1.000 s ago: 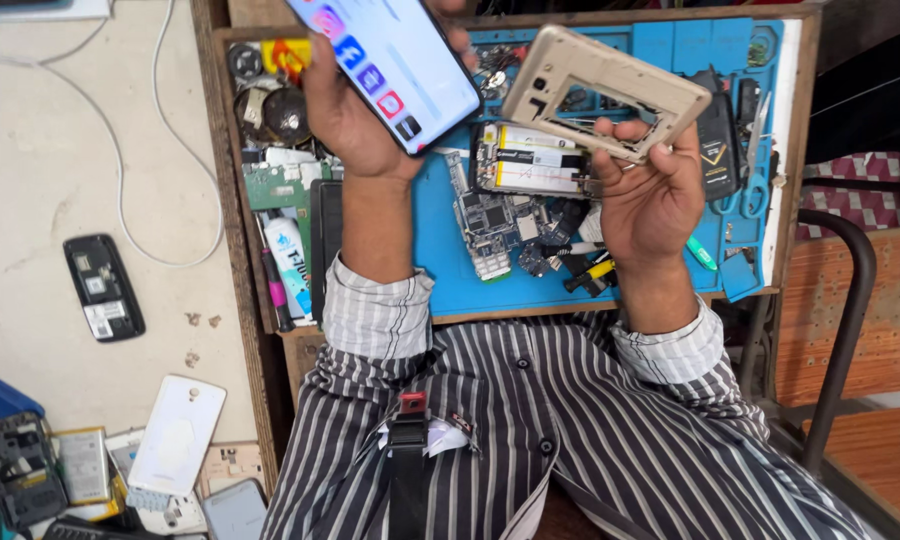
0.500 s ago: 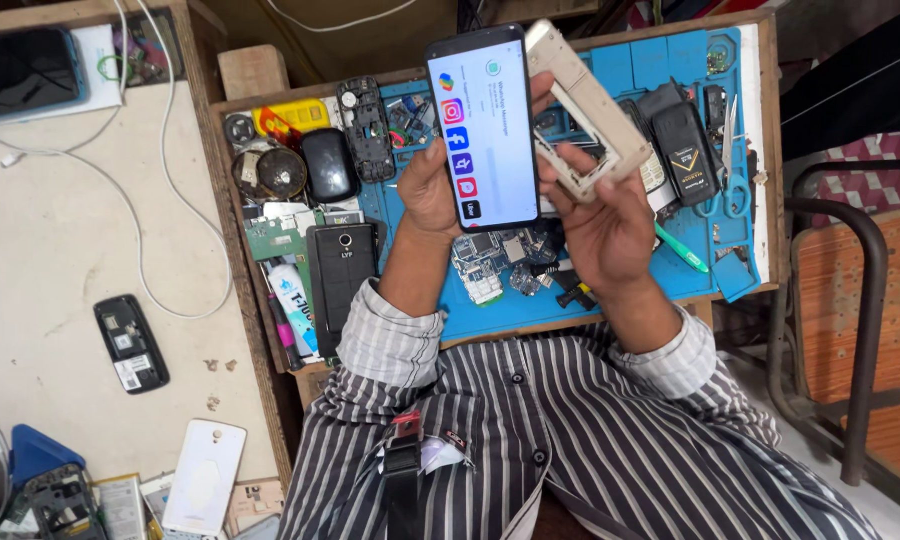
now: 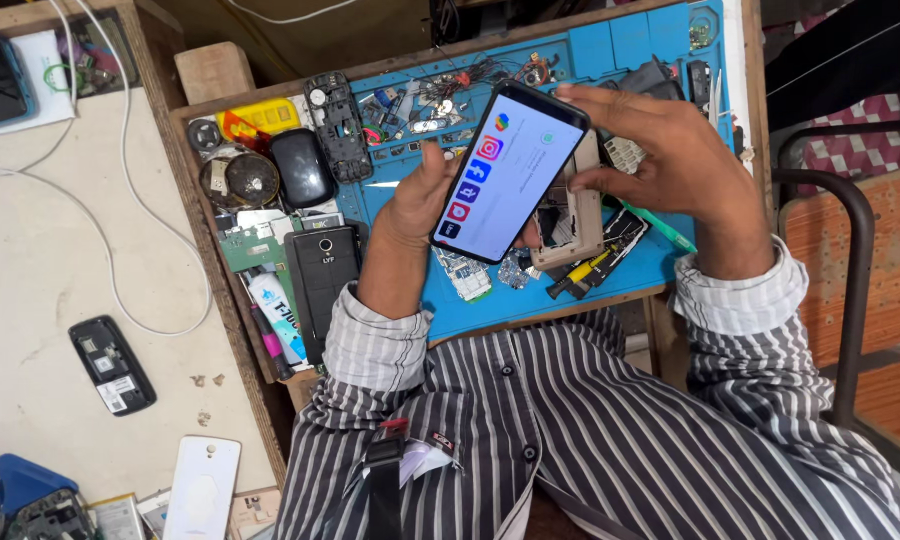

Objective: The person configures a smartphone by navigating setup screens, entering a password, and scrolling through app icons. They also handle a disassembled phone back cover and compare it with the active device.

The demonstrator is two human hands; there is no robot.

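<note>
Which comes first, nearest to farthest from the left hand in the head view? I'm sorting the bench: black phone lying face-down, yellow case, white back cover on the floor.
From the left hand:
1. Black phone, just beside the wrist on the tray's edge.
2. Yellow case, at the tray's far corner.
3. White back cover, low on the floor, clearly farthest.

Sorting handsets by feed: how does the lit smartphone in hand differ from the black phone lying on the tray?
The lit smartphone shows a bright screen with coloured icons; the black phone shows only a dark surface. The first is held tilted in the left hand; the second lies flat, untouched. Both are slim rectangular slabs.
</note>
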